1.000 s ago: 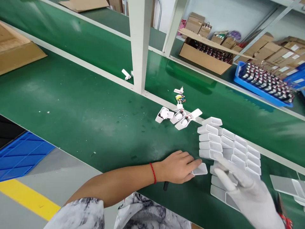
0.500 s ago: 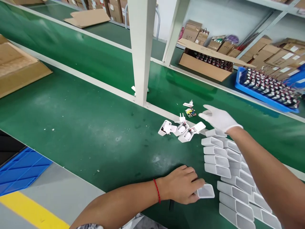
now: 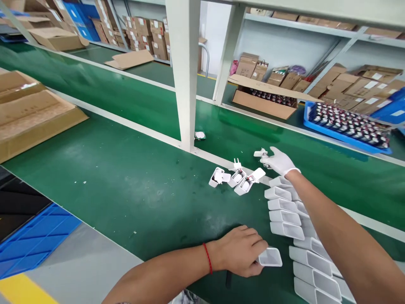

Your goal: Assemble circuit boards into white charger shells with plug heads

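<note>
In the head view, my left grip is bare and closed around a white case, its open end facing right, out past my thumb and fingers. A red cord circles the wrist behind this grip. Just below it a dark object lies on the worktop, too little shown to name.

My right grip, gloved in white, is well beyond the left one and to its right, over the far green strip. Its fingertips pinch a small plug part; a white flap juts out to the left, and my fingers partly cover the rest.

Near the right grip, to its left and closer to me, three cases with parts in them, the left unit, middle unit and right unit, sit bunched together. Farther left of that grip, a board lies beside the post.

Rows of cases fill the space right of my left grip, partly under my right forearm. Beyond the right grip stand a blue tray of parts and an open carton.
</note>
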A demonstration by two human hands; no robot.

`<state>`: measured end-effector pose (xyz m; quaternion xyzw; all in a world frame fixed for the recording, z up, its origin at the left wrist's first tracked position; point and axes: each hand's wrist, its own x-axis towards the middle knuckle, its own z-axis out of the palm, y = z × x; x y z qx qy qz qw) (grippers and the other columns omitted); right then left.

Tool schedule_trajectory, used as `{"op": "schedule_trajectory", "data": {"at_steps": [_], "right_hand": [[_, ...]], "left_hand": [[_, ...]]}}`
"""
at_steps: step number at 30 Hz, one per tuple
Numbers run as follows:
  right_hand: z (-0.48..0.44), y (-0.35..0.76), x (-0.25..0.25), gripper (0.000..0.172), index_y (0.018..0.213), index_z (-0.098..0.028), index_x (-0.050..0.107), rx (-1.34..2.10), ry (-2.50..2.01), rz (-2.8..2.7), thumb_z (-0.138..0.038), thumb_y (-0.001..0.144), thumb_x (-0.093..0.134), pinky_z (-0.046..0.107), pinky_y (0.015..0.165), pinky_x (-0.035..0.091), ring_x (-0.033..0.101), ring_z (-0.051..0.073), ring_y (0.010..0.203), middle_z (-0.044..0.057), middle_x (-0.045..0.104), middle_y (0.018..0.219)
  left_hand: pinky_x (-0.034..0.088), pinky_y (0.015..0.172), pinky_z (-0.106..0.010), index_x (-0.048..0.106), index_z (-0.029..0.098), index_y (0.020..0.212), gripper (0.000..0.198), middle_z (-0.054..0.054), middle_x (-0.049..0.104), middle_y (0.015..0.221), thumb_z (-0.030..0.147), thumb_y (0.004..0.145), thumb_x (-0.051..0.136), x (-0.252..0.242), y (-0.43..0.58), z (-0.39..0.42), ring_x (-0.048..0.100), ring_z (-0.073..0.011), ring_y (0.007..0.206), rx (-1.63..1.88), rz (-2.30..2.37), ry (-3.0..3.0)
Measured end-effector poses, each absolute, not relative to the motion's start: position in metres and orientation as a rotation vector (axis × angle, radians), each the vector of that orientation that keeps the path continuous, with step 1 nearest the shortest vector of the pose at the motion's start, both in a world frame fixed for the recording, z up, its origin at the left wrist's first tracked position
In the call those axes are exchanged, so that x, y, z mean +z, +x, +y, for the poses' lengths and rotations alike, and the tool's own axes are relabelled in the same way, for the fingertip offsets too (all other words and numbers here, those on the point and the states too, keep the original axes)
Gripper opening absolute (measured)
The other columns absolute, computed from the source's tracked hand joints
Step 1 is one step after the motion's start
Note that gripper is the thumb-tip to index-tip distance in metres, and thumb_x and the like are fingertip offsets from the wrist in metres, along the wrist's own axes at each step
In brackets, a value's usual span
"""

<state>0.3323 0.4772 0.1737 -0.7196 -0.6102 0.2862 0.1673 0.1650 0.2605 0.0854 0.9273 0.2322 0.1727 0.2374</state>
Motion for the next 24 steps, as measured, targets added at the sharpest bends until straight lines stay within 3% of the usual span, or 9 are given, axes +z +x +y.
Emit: {"op": "schedule_trajectory", "data": {"at_steps": [3,8,12,16,19,24], "right_hand": [[0.438,0.349,0.194,0.072,0.141,-0.018,0.042,0.98,-1.798,-1.609,-0.039,0.073,0.052,0.045,0.077,0.059,0.069,0.028,0.095,0.012,0.068,0.109],[0.355,0.372,0.217,0.051,0.126,-0.028,0.056,1.249,-1.304,-1.349,-0.043,0.077,0.056,0.051,0.091,0.057,0.065,0.029,0.109,0.008,0.065,0.115],[0.308,0.387,0.208,0.048,0.124,-0.033,0.06,1.294,-1.147,-1.202,-0.044,0.077,0.063,0.049,0.096,0.054,0.061,0.029,0.116,0.006,0.063,0.125],[0.281,0.395,0.194,0.056,0.127,-0.043,0.059,1.275,-1.029,-1.178,-0.053,0.073,0.073,0.045,0.105,0.05,0.05,0.03,0.133,-0.002,0.054,0.142],[0.265,0.397,0.191,0.072,0.134,-0.047,0.054,1.234,-0.995,-1.212,-0.056,0.068,0.081,0.042,0.105,0.05,0.044,0.03,0.139,-0.003,0.05,0.146],[0.252,0.394,0.192,0.101,0.149,-0.05,0.03,1.251,-0.97,-1.346,-0.041,0.067,0.088,0.041,0.089,0.058,0.061,0.027,0.117,0.001,0.063,0.122]], "left_hand": [[0.049,0.091,-0.038,0.055,0.012,0.118,0.037,-0.013,0.066,0.116,0.032,0.086,0.057,0.086,0.162,0.261,0.062,-0.0252,0.106,0.522,0.644,2.482],[0.049,0.103,-0.043,0.052,0.014,0.108,0.036,-0.02,0.059,0.131,0.025,0.076,0.062,0.085,0.16,0.26,0.057,-0.0298,0.126,0.839,0.643,2.227],[0.055,0.093,-0.038,0.044,0.02,0.106,0.042,-0.018,0.058,0.134,0.022,0.069,0.064,0.099,0.162,0.26,0.063,-0.0262,0.119,0.912,0.689,1.955],[0.054,0.081,-0.035,0.037,0.022,0.099,0.042,-0.01,0.064,0.111,0.02,0.068,0.064,0.119,0.171,0.267,0.065,-0.0208,0.095,0.952,0.767,1.894],[0.053,0.081,-0.034,0.034,0.021,0.112,0.046,-0.009,0.057,0.11,0.023,0.075,0.063,0.128,0.181,0.273,0.061,-0.0187,0.093,1.048,0.741,1.839],[0.052,0.091,-0.036,0.025,0.023,0.135,0.066,-0.009,0.047,0.117,0.027,0.081,0.063,0.128,0.19,0.281,0.056,-0.0205,0.103,1.003,0.651,1.803]]}}
